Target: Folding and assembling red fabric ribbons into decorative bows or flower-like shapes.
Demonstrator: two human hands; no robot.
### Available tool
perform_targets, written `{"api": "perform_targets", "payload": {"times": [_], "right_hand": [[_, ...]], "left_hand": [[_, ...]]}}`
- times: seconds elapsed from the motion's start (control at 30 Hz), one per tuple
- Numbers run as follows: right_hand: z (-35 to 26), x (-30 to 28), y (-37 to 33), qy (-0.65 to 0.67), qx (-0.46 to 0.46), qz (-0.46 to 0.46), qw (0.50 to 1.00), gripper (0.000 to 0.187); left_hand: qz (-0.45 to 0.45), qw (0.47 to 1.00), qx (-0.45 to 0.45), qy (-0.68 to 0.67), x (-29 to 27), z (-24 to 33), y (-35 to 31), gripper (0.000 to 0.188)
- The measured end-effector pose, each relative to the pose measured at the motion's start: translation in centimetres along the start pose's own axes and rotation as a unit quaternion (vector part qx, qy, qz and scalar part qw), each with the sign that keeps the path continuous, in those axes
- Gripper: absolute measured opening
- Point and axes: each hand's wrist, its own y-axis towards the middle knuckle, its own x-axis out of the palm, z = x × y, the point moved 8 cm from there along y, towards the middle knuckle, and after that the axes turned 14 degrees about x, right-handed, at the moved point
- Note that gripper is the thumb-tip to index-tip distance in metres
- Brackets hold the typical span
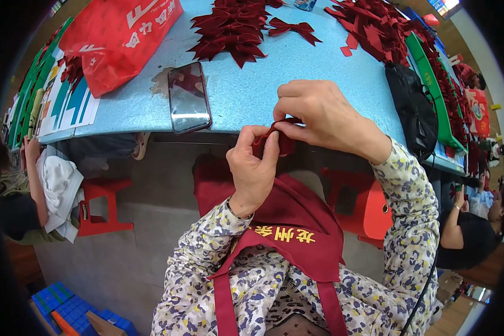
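Note:
Just past the table's near edge, a small dark red ribbon piece [286, 147] is pinched between my two hands. My left hand [253, 165] grips it with thumb and curled fingers. From above and to the right, my right hand [322, 115] pinches the top of the same ribbon, its fingers bent. The ribbon's full shape is partly hidden by my fingers. Farther back lie a stack of dark red bows [229, 31] and one separate bow [294, 29]. A black smartphone [189, 98] lies at the table's edge, left of my hands.
On the blue table [246, 92] sit a red plastic bag [120, 47] at left and a heap of red ribbon pieces [372, 28] at right. A black bag [410, 109] lies beside a green tray [434, 89]. Red stools [369, 207] stand below; people sit at both sides.

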Motion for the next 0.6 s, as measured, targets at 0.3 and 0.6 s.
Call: {"api": "perform_targets", "payload": {"times": [0.3, 0.6], "right_hand": [[-6.1, 2.4, 1.1, -0.079, -0.006, 0.011, 0.997, 0.015], [-9.0, 3.4, 1.1, -0.089, 0.012, 0.081, 0.993, 0.016]], "left_hand": [[0.002, 1.000, 0.009, -0.015, -5.1, 0.0, -0.8, 0.007], [-0.022, 0.998, 0.053, 0.035, -7.6, 1.1, -1.0, 0.008]]}}
